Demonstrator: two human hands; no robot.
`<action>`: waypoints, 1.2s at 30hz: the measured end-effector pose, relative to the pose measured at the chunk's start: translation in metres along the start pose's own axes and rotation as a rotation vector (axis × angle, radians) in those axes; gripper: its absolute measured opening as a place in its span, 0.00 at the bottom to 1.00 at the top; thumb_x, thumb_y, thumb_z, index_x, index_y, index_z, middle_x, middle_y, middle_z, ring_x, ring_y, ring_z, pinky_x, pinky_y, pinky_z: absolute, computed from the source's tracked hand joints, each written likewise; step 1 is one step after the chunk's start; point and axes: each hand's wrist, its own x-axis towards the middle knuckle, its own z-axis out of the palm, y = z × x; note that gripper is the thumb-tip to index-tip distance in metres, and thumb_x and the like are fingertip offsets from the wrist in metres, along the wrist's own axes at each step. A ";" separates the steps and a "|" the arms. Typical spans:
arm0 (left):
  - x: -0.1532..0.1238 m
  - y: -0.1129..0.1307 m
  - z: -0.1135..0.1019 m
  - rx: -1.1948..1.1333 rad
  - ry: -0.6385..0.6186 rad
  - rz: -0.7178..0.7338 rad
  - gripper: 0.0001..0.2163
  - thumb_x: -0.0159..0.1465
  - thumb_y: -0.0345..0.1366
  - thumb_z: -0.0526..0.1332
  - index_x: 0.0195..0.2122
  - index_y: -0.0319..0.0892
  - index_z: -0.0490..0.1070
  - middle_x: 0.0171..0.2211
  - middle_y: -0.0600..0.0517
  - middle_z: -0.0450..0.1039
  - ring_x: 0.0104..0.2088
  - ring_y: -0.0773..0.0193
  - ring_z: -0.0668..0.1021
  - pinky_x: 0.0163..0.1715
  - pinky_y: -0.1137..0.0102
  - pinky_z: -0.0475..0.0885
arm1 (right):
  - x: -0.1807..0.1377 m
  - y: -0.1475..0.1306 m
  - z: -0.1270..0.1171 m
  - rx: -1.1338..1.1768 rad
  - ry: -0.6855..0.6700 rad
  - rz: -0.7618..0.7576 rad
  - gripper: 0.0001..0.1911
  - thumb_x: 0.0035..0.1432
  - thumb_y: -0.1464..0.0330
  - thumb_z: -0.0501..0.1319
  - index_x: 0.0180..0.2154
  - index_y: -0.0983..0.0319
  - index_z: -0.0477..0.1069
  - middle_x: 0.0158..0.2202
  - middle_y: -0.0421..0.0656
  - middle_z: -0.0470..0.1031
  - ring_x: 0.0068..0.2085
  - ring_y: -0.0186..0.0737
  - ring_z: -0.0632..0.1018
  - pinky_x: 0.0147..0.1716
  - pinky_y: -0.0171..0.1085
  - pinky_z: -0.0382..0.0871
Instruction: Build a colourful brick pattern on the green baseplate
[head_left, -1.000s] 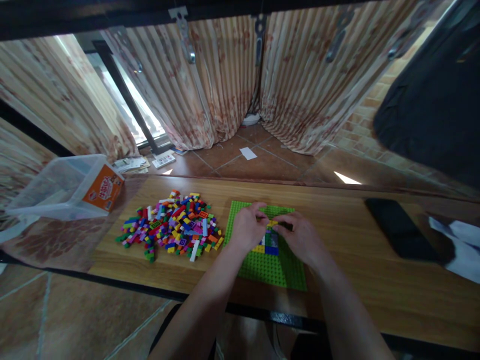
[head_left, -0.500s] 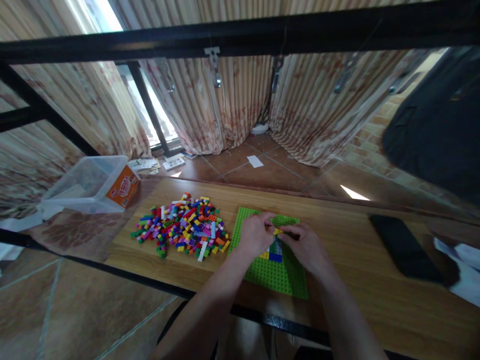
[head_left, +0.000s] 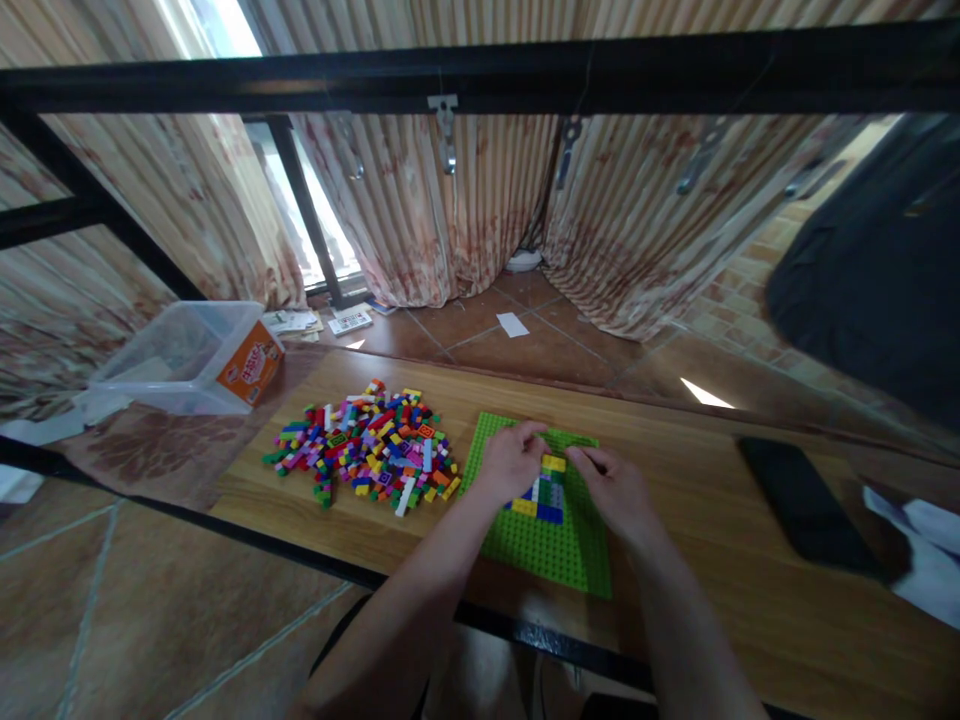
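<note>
Head: hands (head_left: 562, 478) seemingly flanking bricks (head_left: 545, 490)

Wooden bench (head_left: 697, 510) with a black metal edge. On it: a green baseplate (head_left: 544, 545), a messy pile of colourful bricks (head_left: 367, 450) just left of it, a clear plastic tub (head_left: 191, 355) at the far left, and a black phone (head_left: 802, 505) off right next to some white cloth (head_left: 922, 550).

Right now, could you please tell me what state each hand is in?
Left hand: resting on the green baseplate, grip cannot be told.
Right hand: fingertips at the yellow brick, grip cannot be told.
</note>
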 end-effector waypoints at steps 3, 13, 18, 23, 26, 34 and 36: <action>-0.002 0.004 0.000 0.022 -0.004 -0.001 0.15 0.65 0.33 0.57 0.50 0.41 0.76 0.43 0.48 0.82 0.45 0.60 0.81 0.49 0.67 0.73 | 0.000 -0.002 0.004 -0.020 0.032 -0.003 0.21 0.58 0.53 0.56 0.33 0.61 0.81 0.32 0.46 0.78 0.36 0.44 0.77 0.40 0.41 0.69; -0.002 0.005 0.004 0.005 0.008 -0.043 0.14 0.61 0.30 0.62 0.48 0.41 0.77 0.37 0.49 0.82 0.42 0.59 0.82 0.51 0.65 0.73 | -0.004 -0.007 0.012 -0.022 0.076 0.002 0.18 0.56 0.56 0.58 0.32 0.61 0.81 0.32 0.47 0.76 0.35 0.43 0.76 0.37 0.41 0.68; -0.001 0.004 0.006 0.003 0.023 -0.038 0.14 0.60 0.28 0.61 0.47 0.42 0.78 0.36 0.50 0.82 0.40 0.60 0.82 0.50 0.65 0.74 | -0.005 -0.007 0.016 -0.047 0.102 -0.012 0.16 0.57 0.59 0.58 0.32 0.61 0.81 0.31 0.46 0.76 0.36 0.44 0.76 0.38 0.42 0.67; 0.000 -0.001 0.009 -0.009 0.033 -0.039 0.14 0.59 0.29 0.62 0.47 0.42 0.78 0.35 0.51 0.82 0.38 0.61 0.83 0.49 0.66 0.75 | -0.005 -0.007 0.019 -0.059 0.123 -0.011 0.15 0.58 0.60 0.59 0.31 0.60 0.81 0.31 0.46 0.75 0.35 0.43 0.76 0.37 0.41 0.67; 0.001 -0.003 0.011 -0.023 0.045 -0.038 0.15 0.59 0.28 0.62 0.48 0.41 0.77 0.35 0.50 0.82 0.38 0.61 0.83 0.49 0.66 0.75 | -0.005 -0.006 0.020 -0.056 0.124 -0.016 0.15 0.59 0.60 0.58 0.31 0.60 0.81 0.32 0.46 0.75 0.36 0.43 0.76 0.38 0.41 0.67; 0.005 -0.009 0.012 -0.018 0.015 -0.048 0.18 0.60 0.30 0.62 0.53 0.40 0.75 0.39 0.48 0.82 0.38 0.62 0.83 0.46 0.69 0.76 | -0.005 -0.003 0.023 -0.063 0.119 -0.027 0.17 0.60 0.59 0.57 0.32 0.61 0.81 0.33 0.47 0.76 0.37 0.44 0.76 0.41 0.42 0.67; 0.007 -0.010 0.012 -0.004 0.008 -0.047 0.18 0.60 0.31 0.62 0.53 0.40 0.74 0.39 0.48 0.82 0.38 0.62 0.83 0.46 0.69 0.76 | -0.004 -0.003 0.024 -0.080 0.120 -0.031 0.18 0.60 0.59 0.56 0.33 0.61 0.81 0.33 0.48 0.76 0.38 0.45 0.76 0.41 0.42 0.67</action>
